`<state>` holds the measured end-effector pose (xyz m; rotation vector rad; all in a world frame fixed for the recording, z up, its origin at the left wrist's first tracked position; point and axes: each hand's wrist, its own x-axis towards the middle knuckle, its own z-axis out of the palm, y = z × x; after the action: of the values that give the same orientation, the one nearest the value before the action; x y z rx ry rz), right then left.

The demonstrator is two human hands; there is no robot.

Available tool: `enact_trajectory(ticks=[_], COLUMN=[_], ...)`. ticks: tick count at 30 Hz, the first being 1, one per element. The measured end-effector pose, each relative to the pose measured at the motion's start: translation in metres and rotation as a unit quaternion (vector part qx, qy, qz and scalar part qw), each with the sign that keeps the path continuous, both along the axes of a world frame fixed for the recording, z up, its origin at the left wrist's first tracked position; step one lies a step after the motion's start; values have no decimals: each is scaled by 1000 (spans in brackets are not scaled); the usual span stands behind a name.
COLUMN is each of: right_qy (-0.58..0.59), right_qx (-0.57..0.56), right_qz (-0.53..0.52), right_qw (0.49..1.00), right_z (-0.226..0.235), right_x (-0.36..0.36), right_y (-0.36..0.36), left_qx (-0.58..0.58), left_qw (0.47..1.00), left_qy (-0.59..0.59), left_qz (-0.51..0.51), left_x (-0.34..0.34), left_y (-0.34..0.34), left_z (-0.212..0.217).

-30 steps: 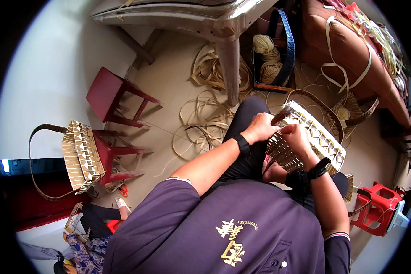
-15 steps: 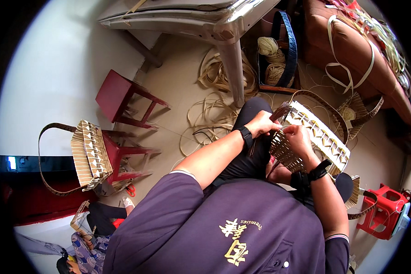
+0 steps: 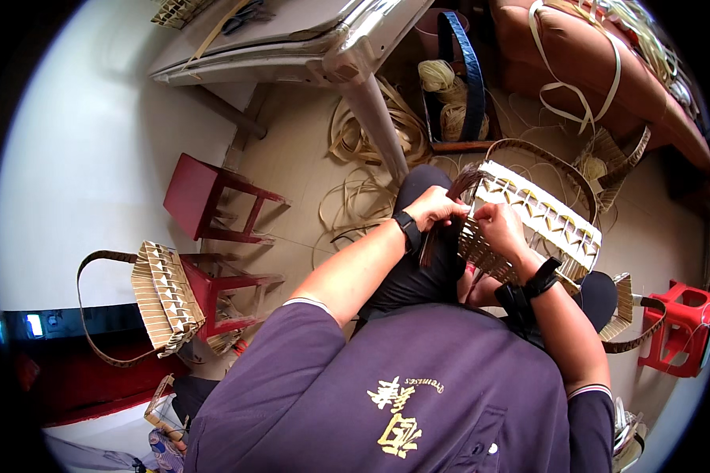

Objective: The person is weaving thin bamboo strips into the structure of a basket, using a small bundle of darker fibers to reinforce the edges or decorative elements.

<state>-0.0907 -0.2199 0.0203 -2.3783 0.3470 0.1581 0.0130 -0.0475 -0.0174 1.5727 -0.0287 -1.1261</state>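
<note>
A half-woven tan basket [image 3: 540, 217] with a brown handle lies tilted on my lap. My left hand [image 3: 434, 206] grips its near left corner, where dark brown strips hang down. Close beside it, my right hand [image 3: 498, 226] pinches a strip on the basket's woven side. Both wrists wear dark bands. My purple shirt fills the lower middle of the view.
A finished woven bag [image 3: 162, 296] rests on a red stool [image 3: 221, 288] at left, another red stool [image 3: 205, 197] behind it. A grey table leg [image 3: 375, 118] stands ahead, coils of cane strips [image 3: 363, 158] on the floor, a red plastic stool [image 3: 678, 327] at right.
The view has shifted slightly down and left. Both hands stay on the basket's corner, working the strips with small movements.
</note>
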Motion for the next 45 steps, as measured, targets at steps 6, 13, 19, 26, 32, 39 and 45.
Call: enact_trajectory(ticks=[6, 13, 19, 26, 32, 39, 45], right_qy=[-26, -35, -105, -107, -3, -6, 14], right_qx=[3, -7, -32, 42, 128, 172, 190], right_qz=[7, 4, 22, -23, -43, -39, -32], right_qw=[1000, 999, 994, 993, 991, 984, 981], right_z=[-4, -5, -15, -13, -3, -8, -13], right_x=[-3, 8, 10, 0, -6, -5, -5], right_y=[3, 2, 2, -9, -9, -10, -11], left_qx=[-15, -10, 15, 205, 109, -28, -65], left_qw=[999, 1000, 991, 928, 960, 998, 993], left_qy=[29, -3, -129, -307, -255, 62, 100], left_qz=[8, 24, 24, -56, -28, -6, -24], left_x=[3, 0, -12, -8, -9, 3, 7], left_y=[3, 6, -5, -25, -24, -3, 12], left_z=[-6, -18, -32, -14, -12, -11, -11])
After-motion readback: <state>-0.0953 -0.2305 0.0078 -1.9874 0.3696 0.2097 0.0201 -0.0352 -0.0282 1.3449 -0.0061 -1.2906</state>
